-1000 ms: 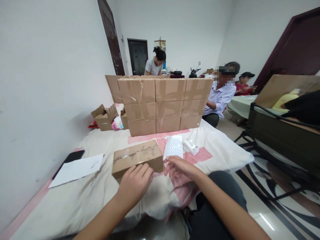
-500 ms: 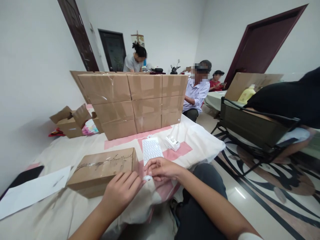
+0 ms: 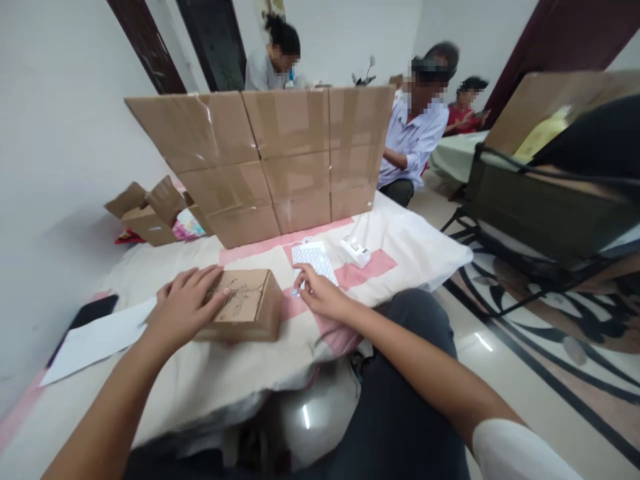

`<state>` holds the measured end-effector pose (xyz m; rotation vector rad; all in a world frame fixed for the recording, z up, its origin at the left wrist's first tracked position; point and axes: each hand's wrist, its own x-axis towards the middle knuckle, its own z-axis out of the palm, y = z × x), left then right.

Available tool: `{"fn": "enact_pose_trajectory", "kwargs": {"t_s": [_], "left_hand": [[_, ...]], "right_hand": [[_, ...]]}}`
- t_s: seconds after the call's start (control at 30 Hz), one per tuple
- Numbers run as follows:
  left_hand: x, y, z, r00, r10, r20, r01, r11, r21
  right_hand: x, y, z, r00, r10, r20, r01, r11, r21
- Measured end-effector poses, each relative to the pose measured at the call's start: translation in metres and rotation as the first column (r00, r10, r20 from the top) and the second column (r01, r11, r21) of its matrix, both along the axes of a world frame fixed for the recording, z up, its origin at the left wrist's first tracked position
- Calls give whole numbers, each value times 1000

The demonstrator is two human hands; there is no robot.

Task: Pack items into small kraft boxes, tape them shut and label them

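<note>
My left hand (image 3: 187, 297) lies open across the top of a taped cardboard box (image 3: 245, 300), its fingers spread over the far left part. Dark scribble-like marks show on the box top beside the thumb. To the right of the box, my right hand (image 3: 323, 292) is closed in a pinch on a small white sticker (image 3: 295, 292), mostly hidden by the fingertips. Just beyond those fingers lies a white sheet of oval stickers (image 3: 317, 257), partly covered by the hand. A white tape dispenser (image 3: 355, 252) sits to the right of the sheet.
A wall of cardboard boxes (image 3: 293, 160) stands behind the sheet. At left are a paper (image 3: 103, 340) over a dark flat object (image 3: 95, 310) and an open carton (image 3: 150, 217). A pink and cream cloth (image 3: 415, 233) covers the surface. Several people are around the room.
My left hand has left the sticker near my right hand and moved left onto the box top. The right hand keeps its pinch. The camera view has tilted down.
</note>
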<state>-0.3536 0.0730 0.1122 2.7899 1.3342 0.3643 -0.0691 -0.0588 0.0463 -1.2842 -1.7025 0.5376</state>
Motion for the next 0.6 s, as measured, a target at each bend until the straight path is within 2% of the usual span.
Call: {"fn": "enact_pose_trajectory", "kwargs": {"t_s": [0.17,0.37,0.6], "left_hand": [[-8,7,3,994,-110,-12,110,994,-16],[-11,9,3,990,-143,-12,143,990,-5],[-10,10,2,985,-170,-12,170,985,5]], "right_hand": [[-4,6,-10,1000,16,18,-17,999,36],[-24,3,-19,992,121,48,-123,992,39],[-53,1,-25,987,138,80,-143,988,57]]}}
